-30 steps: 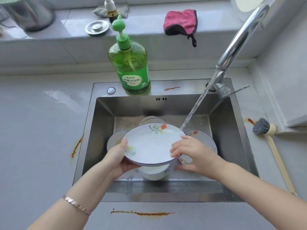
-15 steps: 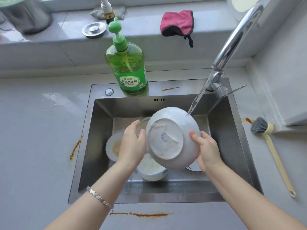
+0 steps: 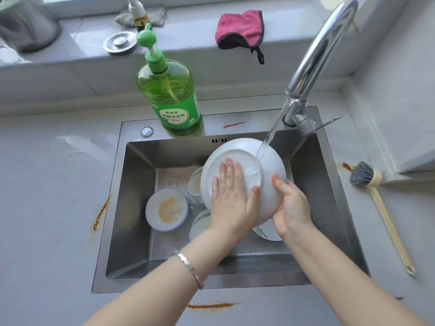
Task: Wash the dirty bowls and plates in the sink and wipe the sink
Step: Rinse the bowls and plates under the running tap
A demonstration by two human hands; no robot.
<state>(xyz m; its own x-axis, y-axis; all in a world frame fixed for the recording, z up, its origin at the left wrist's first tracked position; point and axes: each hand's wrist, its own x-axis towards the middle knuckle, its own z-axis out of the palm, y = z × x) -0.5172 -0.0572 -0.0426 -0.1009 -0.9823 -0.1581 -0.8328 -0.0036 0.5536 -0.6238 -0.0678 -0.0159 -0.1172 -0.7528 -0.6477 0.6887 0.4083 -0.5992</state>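
pot (image 3: pixel 26 27): cut by top-left edge | spray bottle (image 3: pixel 137 12): top cropped | patterned plate (image 3: pixel 268 235): mostly hidden under white plate (image 3: pixel 273 170)

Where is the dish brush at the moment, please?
In the head view, the brush lies on the counter right of the sink, bristles at the far end near the wall, handle pointing back toward the person.

We are counting 1 upturned dish (image 3: pixel 273 168) between left hand (image 3: pixel 231 203) and right hand (image 3: pixel 292 208), 4 other dishes (image 3: pixel 166 209) beneath them, 2 bottles (image 3: pixel 174 100) beyond, 1 brush (image 3: pixel 361 174) rightward.
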